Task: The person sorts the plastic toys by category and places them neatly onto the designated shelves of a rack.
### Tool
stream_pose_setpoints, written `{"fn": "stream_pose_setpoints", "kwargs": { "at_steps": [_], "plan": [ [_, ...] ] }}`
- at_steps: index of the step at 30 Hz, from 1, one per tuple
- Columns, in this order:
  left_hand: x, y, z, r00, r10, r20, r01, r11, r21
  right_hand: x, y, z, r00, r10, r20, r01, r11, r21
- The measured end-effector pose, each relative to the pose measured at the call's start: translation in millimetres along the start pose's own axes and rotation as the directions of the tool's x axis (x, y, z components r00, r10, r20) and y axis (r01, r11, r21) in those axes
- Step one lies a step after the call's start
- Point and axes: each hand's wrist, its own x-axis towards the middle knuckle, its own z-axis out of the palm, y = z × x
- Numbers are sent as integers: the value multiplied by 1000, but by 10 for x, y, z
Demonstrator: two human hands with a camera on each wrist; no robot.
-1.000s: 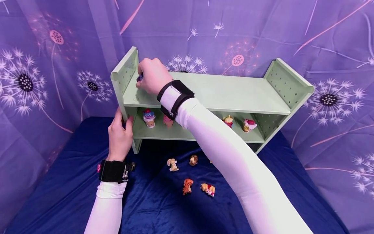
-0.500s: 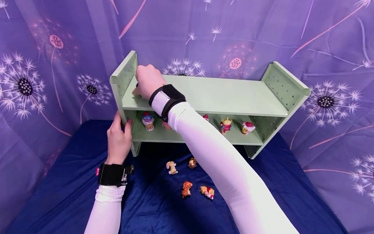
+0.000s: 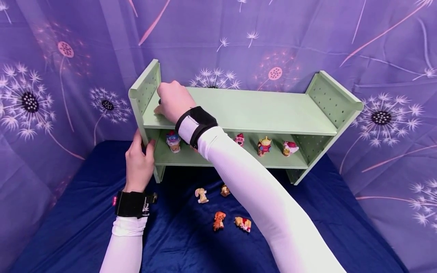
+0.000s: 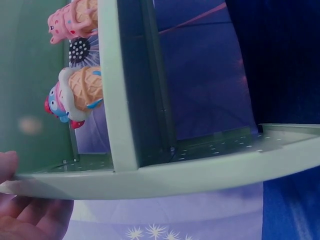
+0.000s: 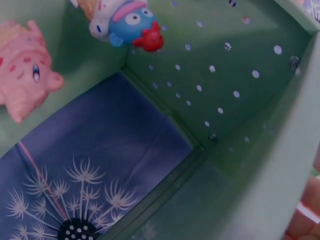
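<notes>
A pale green two-tier shelf (image 3: 252,110) stands on blue cloth. My left hand (image 3: 139,167) grips its left side panel (image 4: 75,185), thumb on the inner side and fingers outside. Over the left end of the top board, my right hand (image 3: 175,99) has its fingers curled downward, pinching a small dark thing (image 3: 159,101) that they mostly hide; I cannot tell its kind. Below, on the lower board, stand a blue-headed ice-cream-cone figurine (image 3: 173,141) and a pink cone figurine (image 4: 72,21), the latter behind my right arm in the head view.
Farther right on the lower board stand a pink figurine (image 3: 239,139), a green-headed alien figurine (image 3: 264,146) and a red-and-white figurine (image 3: 290,148). On the cloth lie a rabbit figurine (image 3: 201,195), a brown one (image 3: 225,190), an orange one (image 3: 219,220) and a yellow bear (image 3: 243,223). Purple curtain hangs behind.
My right hand has come down closer to the top board's left end, and the dark thing in its fingers shows less. The left hand keeps its grip. The head view has shifted slightly.
</notes>
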Motion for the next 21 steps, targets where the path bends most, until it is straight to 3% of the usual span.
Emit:
{"fn": "stream_pose_setpoints", "kwargs": {
  "at_steps": [9, 21],
  "plan": [
    [1, 2, -18, 1000, -5, 15, 5, 1000, 2, -25, 4, 27, 999, -31, -16, 31, 1000, -3],
    [6, -13, -27, 1000, 10, 6, -10, 1000, 4, -65, -4, 35, 1000, -7, -22, 6, 1000, -24]
  ]
}}
